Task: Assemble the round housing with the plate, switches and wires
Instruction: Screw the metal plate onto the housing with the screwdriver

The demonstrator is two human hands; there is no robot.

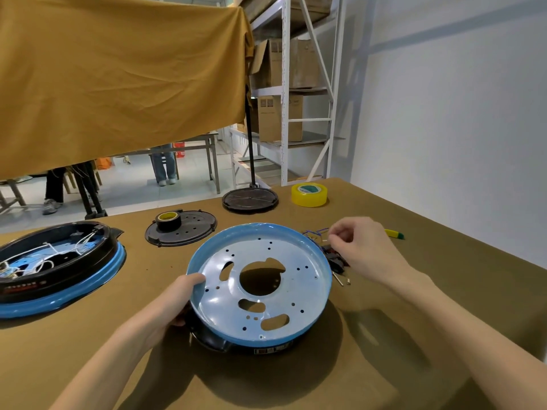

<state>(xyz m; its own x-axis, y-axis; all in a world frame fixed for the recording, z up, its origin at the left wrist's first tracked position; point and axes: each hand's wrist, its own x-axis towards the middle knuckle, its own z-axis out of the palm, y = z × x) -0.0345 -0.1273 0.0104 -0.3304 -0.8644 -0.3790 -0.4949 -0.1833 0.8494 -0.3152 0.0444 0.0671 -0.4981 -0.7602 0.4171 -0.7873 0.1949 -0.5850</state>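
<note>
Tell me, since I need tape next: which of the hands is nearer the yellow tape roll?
Right. The right hand is just in front of the yellow tape roll; the left hand grips the blue housing rim, farther away.

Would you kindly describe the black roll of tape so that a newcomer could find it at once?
Start from the round blue housing that the left hand holds at the middle of the table. Behind it to the left lies a flat black perforated plate, and the black roll of tape sits on it. Unlike the bigger yellow tape roll at the far edge, it is dark outside, yellow only within.
</note>
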